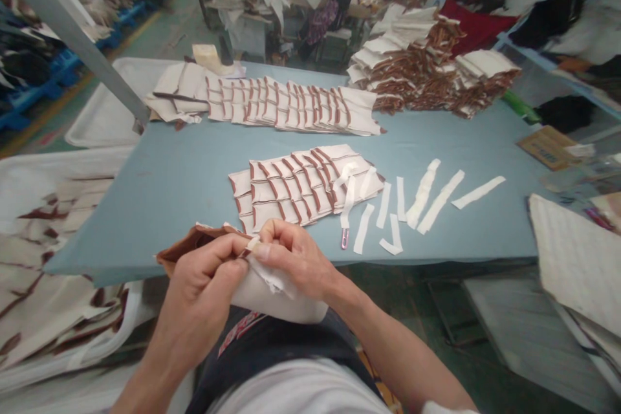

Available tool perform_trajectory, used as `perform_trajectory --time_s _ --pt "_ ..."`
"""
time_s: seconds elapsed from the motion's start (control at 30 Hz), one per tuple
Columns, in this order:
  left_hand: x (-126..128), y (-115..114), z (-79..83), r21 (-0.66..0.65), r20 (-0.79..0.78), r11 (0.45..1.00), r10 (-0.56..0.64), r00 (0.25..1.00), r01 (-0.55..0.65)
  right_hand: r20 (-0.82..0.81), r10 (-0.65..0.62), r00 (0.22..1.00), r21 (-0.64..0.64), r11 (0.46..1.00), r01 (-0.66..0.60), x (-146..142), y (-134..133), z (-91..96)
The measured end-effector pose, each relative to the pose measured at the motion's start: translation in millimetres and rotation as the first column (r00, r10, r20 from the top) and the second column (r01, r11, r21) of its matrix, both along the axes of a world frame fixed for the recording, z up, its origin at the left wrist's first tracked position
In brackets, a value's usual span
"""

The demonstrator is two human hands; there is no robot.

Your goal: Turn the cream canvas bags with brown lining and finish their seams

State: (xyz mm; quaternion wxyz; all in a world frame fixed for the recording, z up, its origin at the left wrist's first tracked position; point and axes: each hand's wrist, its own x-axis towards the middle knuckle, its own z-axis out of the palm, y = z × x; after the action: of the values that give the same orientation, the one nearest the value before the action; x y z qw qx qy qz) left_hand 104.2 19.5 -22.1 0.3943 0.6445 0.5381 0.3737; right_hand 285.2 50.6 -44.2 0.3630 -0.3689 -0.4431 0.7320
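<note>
My left hand (pixel 204 288) and my right hand (pixel 291 255) meet just below the near edge of the blue table (pixel 165 187). Both pinch the same cream fabric piece with brown trim (pixel 272 301), which hangs over my lap. The fingertips press together at its upper edge, where a small white strip shows. Just beyond my hands lies a fanned row of cream pieces with brown piping (pixel 295 184). To its right, several white strips (pixel 427 197) are scattered on the table, with a small pink clip (pixel 344 238) beside them.
A longer row of the same pieces (pixel 291 103) lies across the far side, and tall stacks (pixel 427 65) stand at the far right. White bins hold fabric at my left (pixel 43 259). A grey post (pixel 72 32) slants at the table's left corner. Another person sits far behind.
</note>
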Motion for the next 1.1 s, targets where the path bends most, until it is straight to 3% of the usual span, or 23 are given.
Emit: perform_trajectory --time_s 0.13,0.33,0.53,0.8,0.97,1.1 --pt "3 9 11.4 0.023 0.004 0.998 -0.053 0.999 0.053 -0.034 0.006 0.999 -0.02 1.0 -0.007 2 4 0.5" --pt "3 19 23.5 0.117 -0.092 0.992 -0.04 0.995 0.05 -0.057 0.021 0.998 -0.012 1.0 -0.021 2 4 1.2" --pt "-5 21 16.1 0.109 -0.067 0.988 -0.107 0.992 0.114 -0.094 0.035 0.995 0.01 0.999 -0.034 3 -2 3.6" --pt "-16 17 10.9 0.156 -0.104 0.968 -0.179 0.978 0.194 0.002 -0.005 1.0 0.102 0.995 0.004 9 -1 15.0" --pt "-12 12 5.1 0.144 -0.101 0.982 -0.11 0.989 0.124 0.126 -0.041 0.991 0.179 0.984 0.018 7 0 12.5" --pt "-5 7 4.6 0.16 -0.105 0.986 -0.033 0.994 0.049 0.143 0.001 0.99 0.167 0.986 -0.025 2 3 9.2"
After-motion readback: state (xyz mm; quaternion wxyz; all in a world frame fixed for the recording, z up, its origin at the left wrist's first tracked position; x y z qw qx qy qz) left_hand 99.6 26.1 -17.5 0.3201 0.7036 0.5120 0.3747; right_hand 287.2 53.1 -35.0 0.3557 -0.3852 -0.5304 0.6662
